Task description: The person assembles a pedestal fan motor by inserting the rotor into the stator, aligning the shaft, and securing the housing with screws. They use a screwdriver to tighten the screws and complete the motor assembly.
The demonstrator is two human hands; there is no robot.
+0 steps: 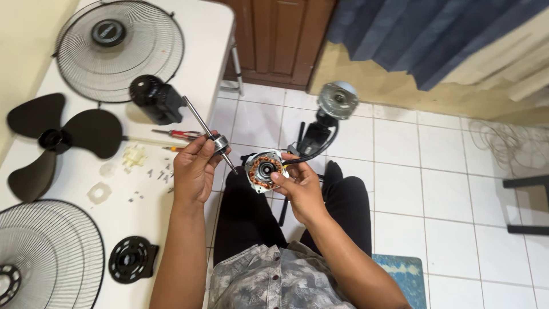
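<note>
My left hand [194, 169] grips a fan motor rotor [218, 143], a small metal cylinder on a long steel shaft that points up and left. My right hand [300, 189] holds the motor stator [265, 169], a round housing with copper windings and a dark centre hole, its face tilted towards me. Black cables run from the stator to the fan's stand part [326, 123] on the floor. The rotor's lower shaft end sits just left of the stator, apart from it.
On the white table [206, 34] lie two wire fan guards [120, 48], a black blade [54, 140], a black motor cover [154, 98], screwdrivers [177, 135], small screws [154, 171], white plastic parts and a black round cap [131, 258]. White tiled floor [434, 189] lies to the right.
</note>
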